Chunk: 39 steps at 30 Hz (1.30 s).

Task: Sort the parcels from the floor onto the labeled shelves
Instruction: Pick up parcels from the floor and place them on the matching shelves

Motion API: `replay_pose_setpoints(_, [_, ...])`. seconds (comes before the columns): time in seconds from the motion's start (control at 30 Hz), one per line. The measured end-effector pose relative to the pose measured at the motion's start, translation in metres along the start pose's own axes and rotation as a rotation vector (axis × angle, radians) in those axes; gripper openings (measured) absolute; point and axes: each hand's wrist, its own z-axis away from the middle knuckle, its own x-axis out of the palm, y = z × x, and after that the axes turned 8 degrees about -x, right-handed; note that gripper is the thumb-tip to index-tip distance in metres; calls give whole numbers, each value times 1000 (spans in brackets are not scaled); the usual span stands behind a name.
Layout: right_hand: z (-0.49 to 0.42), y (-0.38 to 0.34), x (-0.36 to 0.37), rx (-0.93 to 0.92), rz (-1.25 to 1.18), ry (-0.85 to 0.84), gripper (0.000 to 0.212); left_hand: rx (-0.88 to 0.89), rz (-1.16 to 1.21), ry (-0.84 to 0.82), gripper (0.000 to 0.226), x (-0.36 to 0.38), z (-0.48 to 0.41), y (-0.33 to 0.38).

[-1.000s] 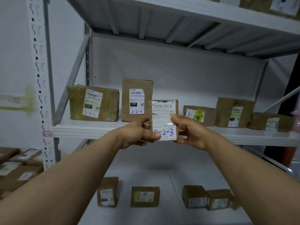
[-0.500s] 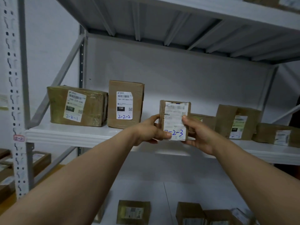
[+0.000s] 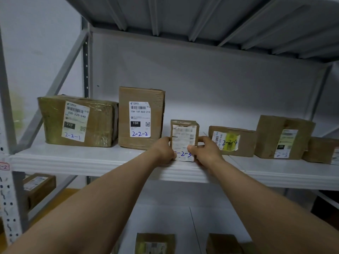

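Note:
A small brown parcel [image 3: 184,138] with a white label marked 2-2-3 stands upright on the white middle shelf [image 3: 91,160]. It sits between the tall parcel marked 2-2-2 [image 3: 140,118] and the low parcel marked 2-2-4 [image 3: 232,141]. My left hand [image 3: 164,151] grips its left side and my right hand [image 3: 207,150] grips its right side, thumb across the lower label. The shelf post carries a red tag 2-2 [image 3: 3,166].
A wide parcel marked 2-2-1 [image 3: 77,121] stands at the shelf's left end. Two more boxes [image 3: 283,137] stand at the right. More parcels lie on the lower shelf [image 3: 156,243] and at the left [image 3: 37,187]. Another shelf board hangs overhead [image 3: 201,17].
Both hands carried the 2-2-3 parcel forward and down from mid-air onto the middle shelf, into the gap between 2-2-2 and 2-2-4. The view came closer to the shelf.

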Motion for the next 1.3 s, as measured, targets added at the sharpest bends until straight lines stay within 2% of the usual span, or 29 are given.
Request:
replay_pose_setpoints(0.2, [-30,14,14,-2,164,68,42,-39,-210,223,27,5,-27,-11])
replay_pose_setpoints(0.3, [-39,23,26,22,210,109,47,-42,-323,323,24,15,-32,-15])
replay_pose_setpoints(0.43, [-48,31,31,48,280,161,39,17,-419,324,24,21,-38,-15])
replay_pose_setpoints(0.73, [-49,36,29,76,182,285,17,106,-347,354,21,20,-25,-21])
replay_pose_setpoints(0.87, [-33,27,30,-37,141,330,16,194,-223,382,17,15,-10,-18])
replay_pose_setpoints(1.0, [-6,26,29,-197,55,307,20,304,-91,441,13,10,10,-21])
replay_pose_setpoints(1.13, [25,26,29,-339,44,249,17,359,-52,599,9,9,37,-40])
replay_pose_setpoints(1.3, [66,29,42,-544,120,123,14,365,-133,585,10,6,72,-83])
